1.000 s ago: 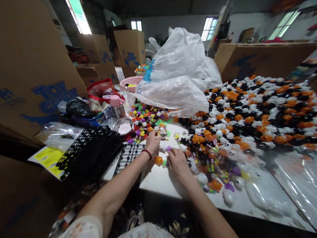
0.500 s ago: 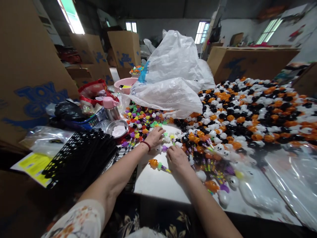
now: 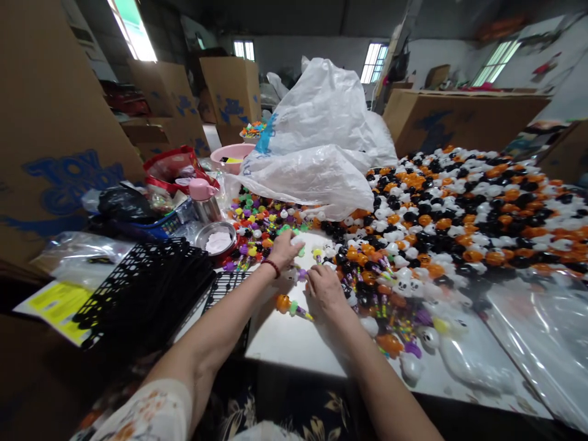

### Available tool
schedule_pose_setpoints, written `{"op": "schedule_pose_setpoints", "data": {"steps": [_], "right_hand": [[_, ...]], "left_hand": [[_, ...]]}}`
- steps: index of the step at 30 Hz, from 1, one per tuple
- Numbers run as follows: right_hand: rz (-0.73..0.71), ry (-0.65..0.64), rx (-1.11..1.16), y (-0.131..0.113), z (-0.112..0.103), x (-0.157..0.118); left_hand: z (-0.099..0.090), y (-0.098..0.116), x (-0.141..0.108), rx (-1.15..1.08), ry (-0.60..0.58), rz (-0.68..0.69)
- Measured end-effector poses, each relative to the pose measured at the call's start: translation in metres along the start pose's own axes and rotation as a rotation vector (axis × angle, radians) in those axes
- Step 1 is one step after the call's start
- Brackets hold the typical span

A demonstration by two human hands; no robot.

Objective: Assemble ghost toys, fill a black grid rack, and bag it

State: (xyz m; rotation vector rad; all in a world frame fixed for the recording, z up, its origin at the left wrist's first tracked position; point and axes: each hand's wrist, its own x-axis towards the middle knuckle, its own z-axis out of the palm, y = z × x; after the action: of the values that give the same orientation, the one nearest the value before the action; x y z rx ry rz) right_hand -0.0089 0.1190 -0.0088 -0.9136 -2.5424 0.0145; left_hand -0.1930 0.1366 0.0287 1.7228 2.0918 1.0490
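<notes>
One orange-headed stick looks assembled nearside of the grip, heaped loose heads right of it aren't, right hand at purple piece, left hand by green piece (can't tell if either's pinching).

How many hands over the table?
2. Left hand, dark red bracelet at its wrist, near some green pieces; right hand, nearest a purple piece. No others show.
</notes>
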Motion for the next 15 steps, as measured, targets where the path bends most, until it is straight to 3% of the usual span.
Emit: {"op": "schedule_pose_setpoints", "data": {"steps": [4, 8, 12, 15], "right_hand": [[0.033, -0.057, 0.016, -0.018, -0.007, 0.021], [0.087, -0.269, -0.017, -0.037, -0.001, 0.054], [0.094, -0.379, -0.022, -0.047, 0.011, 0.079], [0.099, -0.42, -0.023, -0.047, 0.017, 0.086]], "left_hand": [[-0.036, -0.01, -0.046, -0.61, 0.271, -0.279], [-0.061, -0.016, -0.106, -1.122, 0.316, -0.494], [-0.069, -0.019, -0.153, -1.244, 0.362, -0.687], [-0.072, -0.019, -0.172, -1.23, 0.323, -0.774]]}}
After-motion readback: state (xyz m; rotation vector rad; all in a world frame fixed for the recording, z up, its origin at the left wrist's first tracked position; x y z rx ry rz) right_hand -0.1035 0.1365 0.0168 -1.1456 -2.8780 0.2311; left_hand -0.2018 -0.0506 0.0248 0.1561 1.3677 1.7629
